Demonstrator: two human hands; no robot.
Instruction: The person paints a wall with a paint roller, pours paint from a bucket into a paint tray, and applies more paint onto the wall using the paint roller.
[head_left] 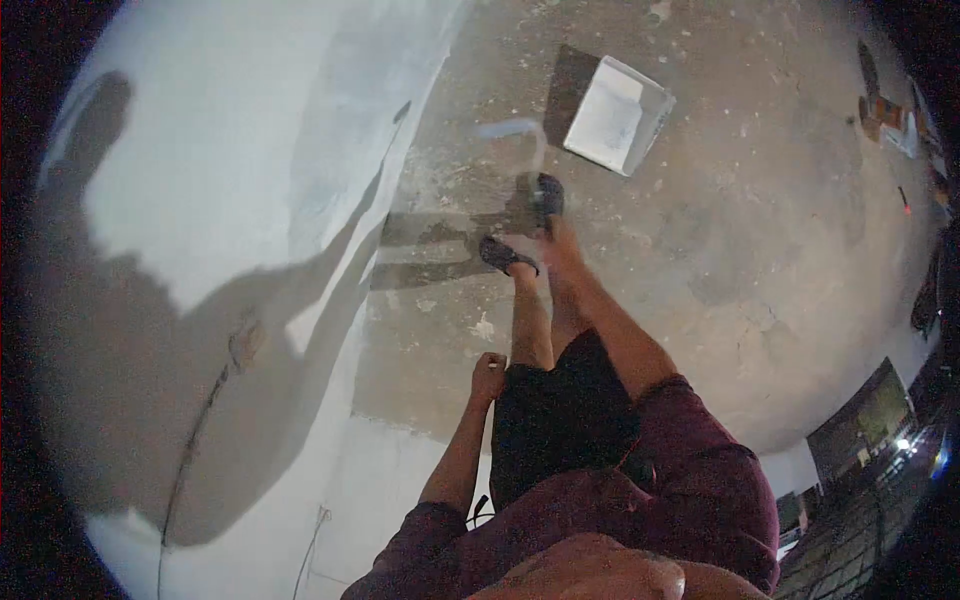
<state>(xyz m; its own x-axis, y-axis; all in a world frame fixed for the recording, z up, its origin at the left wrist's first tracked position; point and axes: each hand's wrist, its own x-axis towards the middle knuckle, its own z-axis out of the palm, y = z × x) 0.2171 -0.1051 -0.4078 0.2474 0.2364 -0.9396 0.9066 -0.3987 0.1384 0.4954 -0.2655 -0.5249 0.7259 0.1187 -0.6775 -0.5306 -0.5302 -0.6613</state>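
My left hand [489, 376] hangs beside the dark shorts, its fingers curled in; a small pale spot shows at them, too small to make out. My right arm reaches down across my leg, and my right hand [560, 243] is closed near my shoes, partly blurred. From it extends a pale, motion-blurred tool that looks like a paint roller [510, 128], over the floor just left of a white tray [600, 115]. The tray has raised sides and lies tilted in view, with pale wet-looking paint inside.
A white wall [230, 130] with my large shadow on it runs along the left, meeting the stained concrete floor [720, 250]. A cable [190, 450] hangs on the wall. Blurred small items [885, 120] lie at the far right. A dark opening with a bright light is at lower right.
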